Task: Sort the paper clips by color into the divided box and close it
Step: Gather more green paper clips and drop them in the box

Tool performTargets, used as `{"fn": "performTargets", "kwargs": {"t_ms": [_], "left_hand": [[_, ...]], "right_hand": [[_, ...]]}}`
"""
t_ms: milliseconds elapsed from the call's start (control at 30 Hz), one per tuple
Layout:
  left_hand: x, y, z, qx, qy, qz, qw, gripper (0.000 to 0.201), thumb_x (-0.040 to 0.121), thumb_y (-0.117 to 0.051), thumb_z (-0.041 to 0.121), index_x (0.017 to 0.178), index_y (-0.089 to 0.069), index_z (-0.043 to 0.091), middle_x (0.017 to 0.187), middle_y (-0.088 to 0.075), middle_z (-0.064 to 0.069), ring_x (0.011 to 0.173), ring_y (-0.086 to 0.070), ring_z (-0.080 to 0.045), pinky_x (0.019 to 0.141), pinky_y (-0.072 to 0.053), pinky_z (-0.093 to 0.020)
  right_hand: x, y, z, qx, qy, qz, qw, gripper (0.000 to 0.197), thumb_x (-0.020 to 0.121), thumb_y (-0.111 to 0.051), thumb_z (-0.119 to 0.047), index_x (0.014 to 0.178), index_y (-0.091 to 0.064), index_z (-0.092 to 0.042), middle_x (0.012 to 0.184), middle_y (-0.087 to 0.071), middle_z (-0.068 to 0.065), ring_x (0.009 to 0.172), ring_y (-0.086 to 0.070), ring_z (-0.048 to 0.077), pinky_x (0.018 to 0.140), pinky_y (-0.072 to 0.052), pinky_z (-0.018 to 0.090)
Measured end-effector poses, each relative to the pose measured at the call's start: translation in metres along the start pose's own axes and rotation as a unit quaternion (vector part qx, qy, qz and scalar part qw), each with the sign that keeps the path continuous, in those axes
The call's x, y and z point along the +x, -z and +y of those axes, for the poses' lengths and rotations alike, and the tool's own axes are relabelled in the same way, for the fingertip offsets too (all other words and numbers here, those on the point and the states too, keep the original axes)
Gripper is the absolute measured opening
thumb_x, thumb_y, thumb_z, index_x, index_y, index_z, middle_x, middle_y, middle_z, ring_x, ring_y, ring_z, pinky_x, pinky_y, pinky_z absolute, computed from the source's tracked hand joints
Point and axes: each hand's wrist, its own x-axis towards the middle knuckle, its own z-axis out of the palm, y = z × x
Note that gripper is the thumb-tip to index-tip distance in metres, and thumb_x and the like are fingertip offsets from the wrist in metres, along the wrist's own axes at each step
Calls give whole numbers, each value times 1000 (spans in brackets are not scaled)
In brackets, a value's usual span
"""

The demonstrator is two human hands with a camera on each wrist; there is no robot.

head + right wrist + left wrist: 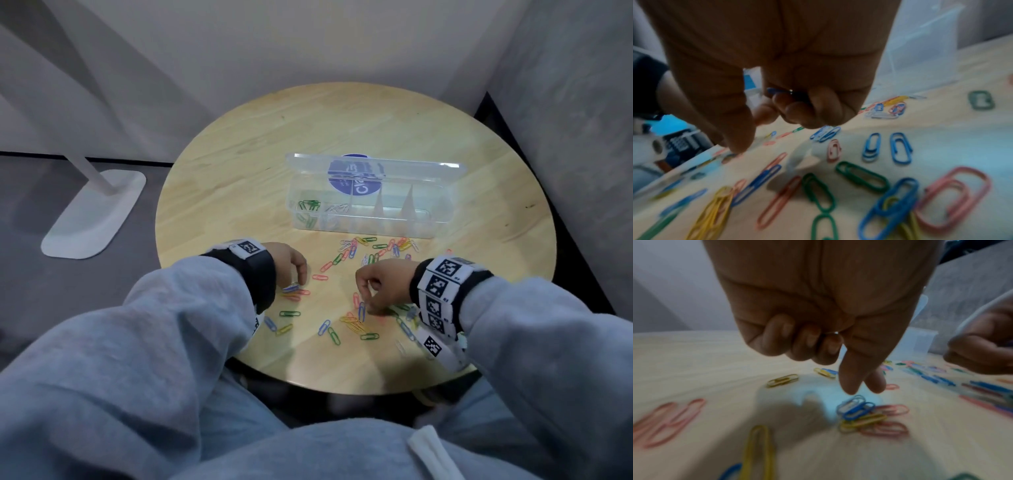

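A clear divided box (359, 231) stands on the round wooden table (260, 154), its lid (424, 168) up at the back. Green clips (310, 205) lie in its leftmost compartment and white clips (337, 208) in the one beside it. Loose coloured clips (376, 246) are scattered in front. My left hand (301, 281) (861, 389) points thumb and index finger down just above a small heap of blue clips (856, 407). Its other fingers are curled, with a metal glint like a clip's end among them. My right hand (368, 291) (760, 128) grips a blue clip (777, 91) in curled fingers.
More clips in pink, yellow, green and blue (356, 325) lie near the table's front edge between my hands. A white stand base (92, 219) sits on the floor to the left. Grey walls close in behind and to the right.
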Motion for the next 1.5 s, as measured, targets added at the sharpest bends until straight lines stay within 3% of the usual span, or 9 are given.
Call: {"fn": "performTargets", "kwargs": {"t_ms": [200,533,700,833,933,1033,1200,1367,1500], "left_hand": [[8,-8,-6,62,0,19,998,15,76,-68,18,79,-59,29,61,-45,11,55,-41,-8,49,-31,-20],[18,-15,-6,30,-2,55,998,21,73,-72,26,63,-54,27,64,-50,10,74,-50,-14,61,-36,-23],[20,-16,-3,14,5,31,999,24,76,-71,21,60,-53,23,64,-51,12,76,-51,-14,56,-36,-19],[15,-11,-7,-115,2,19,993,24,77,-63,10,57,-53,20,47,-53,11,54,-47,-8,45,-37,-12],[11,2,-14,-263,-4,-17,965,27,76,-64,4,58,-46,15,59,-53,-2,61,-42,-18,54,-31,-22],[9,12,-18,-401,3,38,915,37,82,-52,-10,56,-36,11,49,-50,-6,55,-39,-19,48,-31,-20],[4,24,-22,-517,13,57,854,31,87,-39,-14,70,-44,12,50,-56,-7,42,-48,-12,38,-38,-14],[9,22,-14,-455,66,62,886,37,87,-30,-9,94,-57,15,60,-50,-8,45,-42,-13,43,-33,-18],[16,21,-5,-263,41,80,961,13,89,-50,10,86,-61,17,72,-49,2,61,-42,-13,51,-33,-17]], "right_hand": [[2,-6,-11,-128,25,-32,991,24,80,-62,-12,102,-64,-22,67,-42,-13,74,-48,14,57,-38,22],[14,-3,-5,-115,4,-15,993,7,83,-57,-14,79,-58,-19,88,-66,0,75,-51,15,52,-38,21],[14,-2,0,-22,-24,13,999,16,75,-65,-19,63,-55,-21,63,-55,-8,62,-51,12,60,-46,23],[10,7,4,148,-25,15,989,18,74,-66,-14,60,-56,-22,60,-62,-6,55,-53,12,62,-48,24],[10,8,3,234,-14,12,972,23,79,-67,-5,64,-54,-17,59,-62,0,40,-53,5,47,-45,16],[14,6,-1,341,-10,6,940,24,85,-56,8,75,-50,-13,61,-54,7,31,-49,4,36,-42,15],[26,3,-10,390,-26,-45,919,28,91,-36,10,79,-54,-8,49,-48,6,34,-47,10,36,-43,17],[30,-2,-26,387,-42,-75,918,30,88,-26,9,70,-43,-9,58,-42,11,51,-40,20,41,-36,22],[31,-5,-35,230,27,-68,970,17,83,-57,-10,70,-51,-18,62,-57,2,55,-50,18,58,-43,29]]}}
